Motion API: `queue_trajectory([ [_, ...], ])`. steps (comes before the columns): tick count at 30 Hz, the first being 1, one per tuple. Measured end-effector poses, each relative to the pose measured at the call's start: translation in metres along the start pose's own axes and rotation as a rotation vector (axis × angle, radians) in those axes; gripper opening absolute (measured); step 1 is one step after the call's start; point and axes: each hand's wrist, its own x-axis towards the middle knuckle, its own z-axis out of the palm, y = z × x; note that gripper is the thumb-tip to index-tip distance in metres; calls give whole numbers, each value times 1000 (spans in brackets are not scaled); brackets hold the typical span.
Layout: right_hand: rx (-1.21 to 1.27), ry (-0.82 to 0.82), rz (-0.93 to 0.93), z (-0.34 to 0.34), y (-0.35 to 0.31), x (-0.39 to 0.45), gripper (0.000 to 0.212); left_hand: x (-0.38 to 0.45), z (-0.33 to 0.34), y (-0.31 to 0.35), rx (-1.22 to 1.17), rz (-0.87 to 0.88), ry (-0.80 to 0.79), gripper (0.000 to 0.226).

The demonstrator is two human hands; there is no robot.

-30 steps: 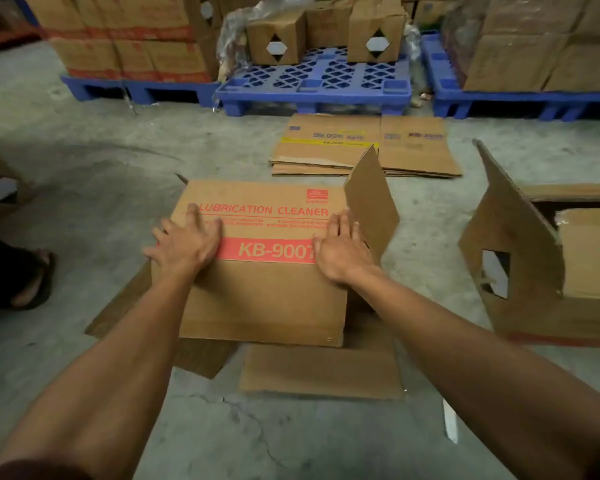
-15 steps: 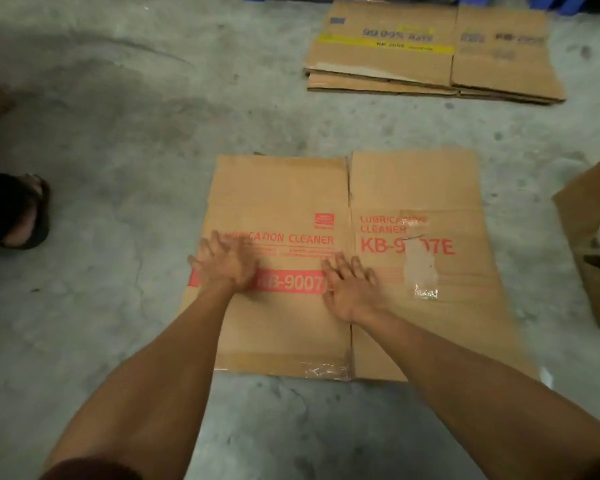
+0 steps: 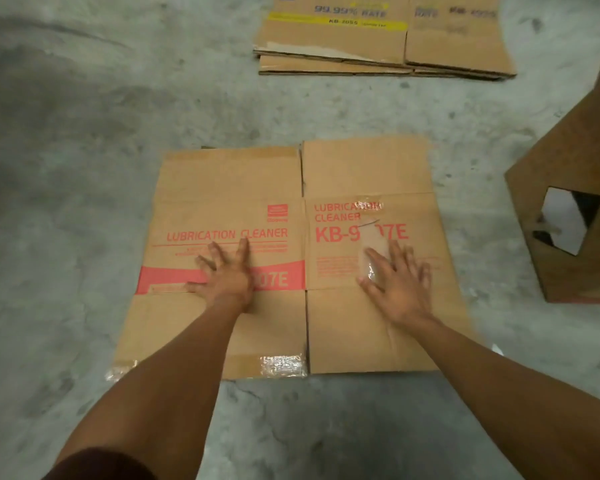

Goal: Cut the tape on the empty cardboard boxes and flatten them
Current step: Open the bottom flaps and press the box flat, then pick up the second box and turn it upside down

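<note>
Concrete floor (image 3: 84, 150): grey, mottled, bare at the left of the scene.

Flattened cardboard box (image 3: 361, 168): lies flat on the floor at centre, two panels side by side with a crease between them. Left panel printed "LUBRICATION CLEANER" in red above a red band; right panel printed "LUBRICATION CLEANER KB-9..7E", partly covered.

Tape remnant, near edge (image 3: 280, 365): clear, crinkled, stuck to the near flap of the left panel beside the centre crease. A smaller scrap sits at the near left corner.

Left hand (image 3: 227, 277): palm down on the left panel, over the red band. Fingers (image 3: 244, 247) spread and released, gripping nothing, flat against the cardboard.

Clear tape strip (image 3: 373, 244): stuck on the right panel, running from the printed heading toward the near side, over the model number.

Right hand (image 3: 400, 284): palm down on the right panel, its thumb side touching the near end of the tape strip. Fingers spread and released, pressed flat, grasping nothing.

Stack of flattened boxes (image 3: 378, 43): on the floor at the far side, well apart from the centre box; top sheet marked "99.99% RATE" with a yellow stripe.

Upright cardboard box (image 3: 568, 174): at the right edge, not flattened, with a diamond-shaped cut-out in its side.
</note>
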Motion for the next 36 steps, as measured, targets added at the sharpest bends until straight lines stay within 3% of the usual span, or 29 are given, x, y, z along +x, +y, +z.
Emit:
queue_trajectory([
  [4,150,104,337,-12,45,-21,67,-50,30,75,113,359,-74,63],
  [6,173,131,385,-17,54,-26,64,-78,45,111,200,534,-162,67],
  [8,188,93,408,-23,55,-27,60,-94,54,131,274,589,-215,69],
  [15,268,0,239,-13,20,-54,61,-74,30,98,199,477,-230,77],
  [20,231,-37,248,-11,1,-46,58,-59,23,87,167,423,-235,82],
  [24,211,-21,230,-14,-4,-42,52,-61,27,101,133,342,-226,78],
  [30,465,-120,105,-26,35,-45,48,-91,39,140,137,220,-174,72],
  [33,638,9,111,-47,88,-52,31,-108,38,186,132,419,-96,59],
  [36,875,246,331,-74,164,-79,25,-147,47,259,29,779,-49,64],
])
